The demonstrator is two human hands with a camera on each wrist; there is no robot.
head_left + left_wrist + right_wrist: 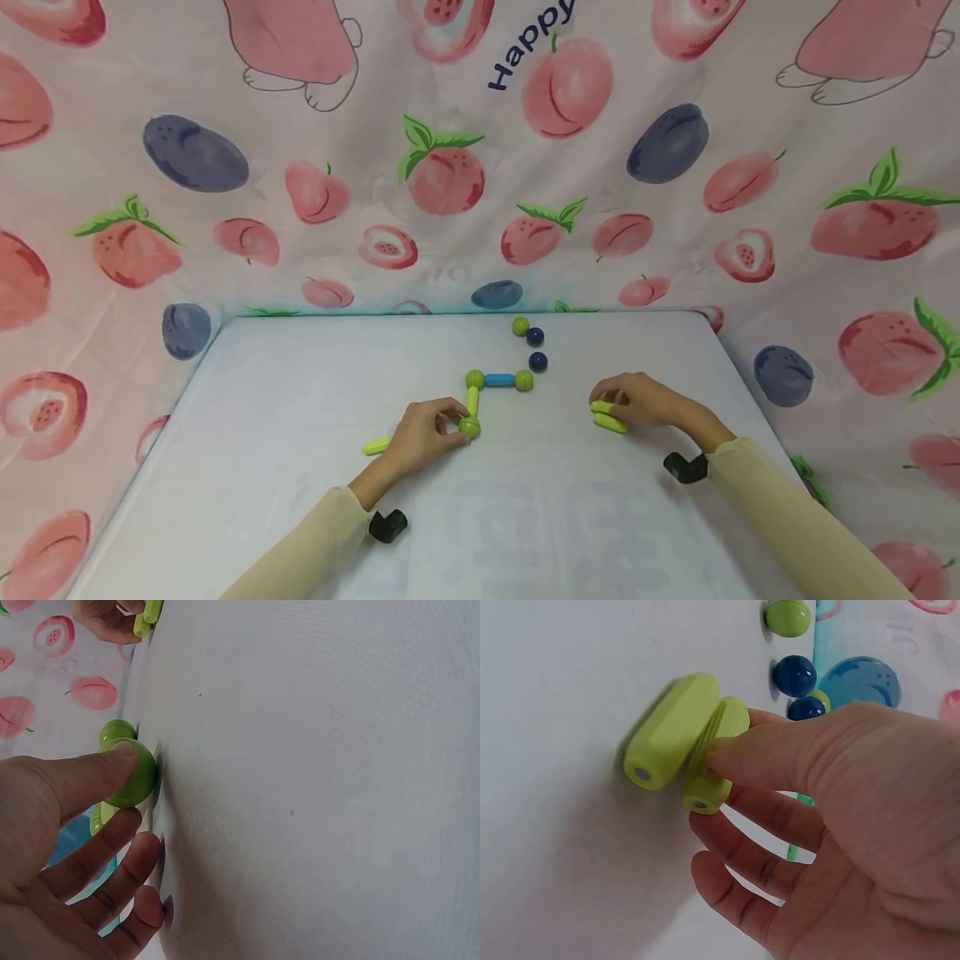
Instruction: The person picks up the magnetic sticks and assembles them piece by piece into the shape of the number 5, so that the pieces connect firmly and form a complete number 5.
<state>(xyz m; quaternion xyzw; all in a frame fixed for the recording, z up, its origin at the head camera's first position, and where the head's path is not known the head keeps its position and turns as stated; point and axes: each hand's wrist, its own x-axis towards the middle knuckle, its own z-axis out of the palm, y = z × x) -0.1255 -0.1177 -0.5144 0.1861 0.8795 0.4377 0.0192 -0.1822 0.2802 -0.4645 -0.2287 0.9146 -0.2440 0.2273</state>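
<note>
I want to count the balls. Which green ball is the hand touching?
The green ball at the near end of the yellow-green stick, gripped by the left hand. The other three green balls sit farther back, untouched.

Glossy plastic green ball (133, 774), smooth plastic rods (676, 733), matt table (300, 400).

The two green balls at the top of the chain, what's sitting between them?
A blue rod lies between the left green ball and the right green ball, touching both ends. The head view shows this plainly.
</note>
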